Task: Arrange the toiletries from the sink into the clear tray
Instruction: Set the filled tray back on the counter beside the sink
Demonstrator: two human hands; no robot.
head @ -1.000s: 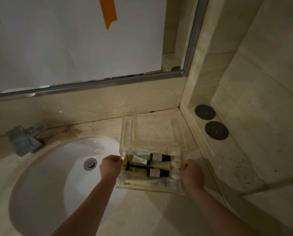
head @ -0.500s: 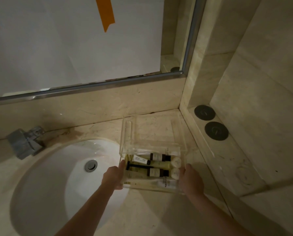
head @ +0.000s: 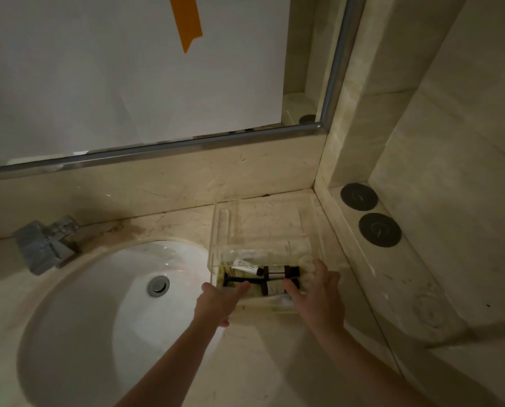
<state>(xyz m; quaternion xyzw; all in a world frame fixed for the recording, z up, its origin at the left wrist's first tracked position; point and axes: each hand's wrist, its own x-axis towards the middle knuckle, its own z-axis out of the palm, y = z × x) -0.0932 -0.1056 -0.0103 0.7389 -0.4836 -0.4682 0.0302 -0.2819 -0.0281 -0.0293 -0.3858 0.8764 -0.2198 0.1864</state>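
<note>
The clear tray (head: 263, 227) stands on the marble counter just right of the white sink (head: 98, 312). In its near half lie a white tube (head: 245, 264), two dark bottles with pale labels (head: 280, 270) side by side, and a thin black item (head: 240, 279). My left hand (head: 219, 302) reaches to the tray's near left corner with its fingers stretched out. My right hand (head: 319, 292) hovers over the near right part with its fingers spread, hiding that corner. Neither hand holds anything.
A grey faucet (head: 44, 245) sits at the sink's back left, and the drain (head: 158, 285) is in the basin. Two black round discs (head: 359, 196) lie on the raised ledge to the right. The mirror (head: 128, 83), covered with paper and orange tape, rises behind.
Both hands gripped the tray's near sides before. Now they have let go and their fingers are spread over its near end. The tray stays in place on the counter.
</note>
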